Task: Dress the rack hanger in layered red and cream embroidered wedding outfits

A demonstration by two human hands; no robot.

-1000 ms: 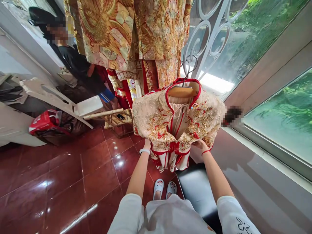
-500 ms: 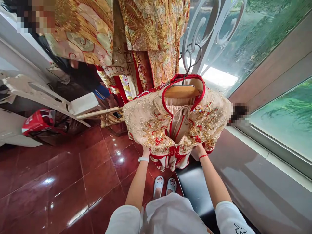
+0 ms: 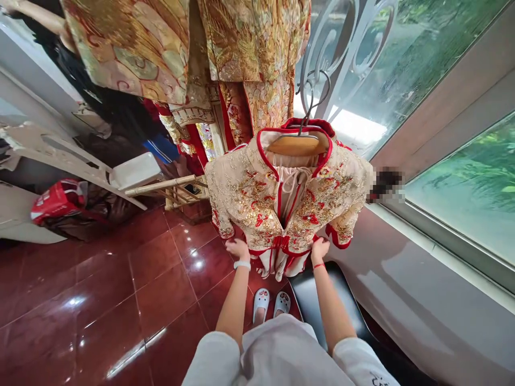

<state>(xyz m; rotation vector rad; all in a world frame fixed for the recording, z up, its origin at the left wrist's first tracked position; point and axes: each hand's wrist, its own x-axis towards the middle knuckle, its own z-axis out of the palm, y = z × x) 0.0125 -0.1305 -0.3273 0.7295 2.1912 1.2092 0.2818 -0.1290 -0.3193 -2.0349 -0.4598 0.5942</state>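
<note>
A cream jacket [image 3: 257, 201] with gold and red embroidery and red trim hangs on a wooden hanger [image 3: 298, 143], whose hook is caught on a white iron scroll grille [image 3: 341, 43]. My left hand [image 3: 237, 249], with a white band on its wrist, is closed at the jacket's lower left hem. Closed on the lower right hem is my right hand [image 3: 319, 250], which wears a red wrist cord. The jacket front is parted, showing a pale lining.
Larger gold brocade garments [image 3: 193, 48] hang behind the jacket. A black stool [image 3: 322, 300] stands by my feet in white slippers [image 3: 271, 303]. A white folding chair [image 3: 100, 166], a red bag [image 3: 56, 199] and a person in dark clothes are at left. A window ledge [image 3: 422, 252] runs along the right.
Both hands have come closer together along the hem, and the jacket's sides now hang narrower and straighter than before. The view has shifted slightly.
</note>
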